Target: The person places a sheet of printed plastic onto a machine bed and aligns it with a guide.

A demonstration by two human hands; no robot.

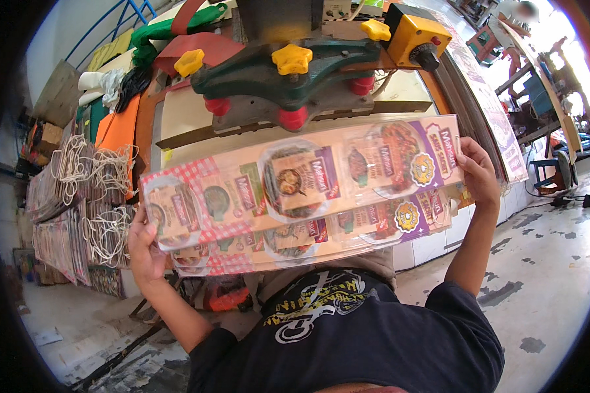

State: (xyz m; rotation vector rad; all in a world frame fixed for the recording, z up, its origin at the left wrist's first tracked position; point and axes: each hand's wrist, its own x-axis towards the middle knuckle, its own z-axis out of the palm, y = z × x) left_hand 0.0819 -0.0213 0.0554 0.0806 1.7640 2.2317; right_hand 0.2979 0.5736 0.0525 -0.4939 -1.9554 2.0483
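A long printed panel [242, 194] under shiny clear plastic, with food pictures and a red checked end, is held up between my two hands. My left hand [147, 249] is closed around its left end. At the other end my right hand [478, 171] grips the right edge, thumb on the near face. A second, similar panel [295, 248] shows just below the first, nearer my body, partly covered by it. Whether my left hand touches that lower panel too, I cannot tell. Behind the held panel stands a dark green press [269, 77] with yellow star knobs.
A yellow control box [418, 38] with a black knob sits at the press's right. Bundled panels [62, 242] tied with white cord [108, 237] stack up on the left. More printed sheets [488, 98] lie along the right side. Another person [514, 14] is at the far right.
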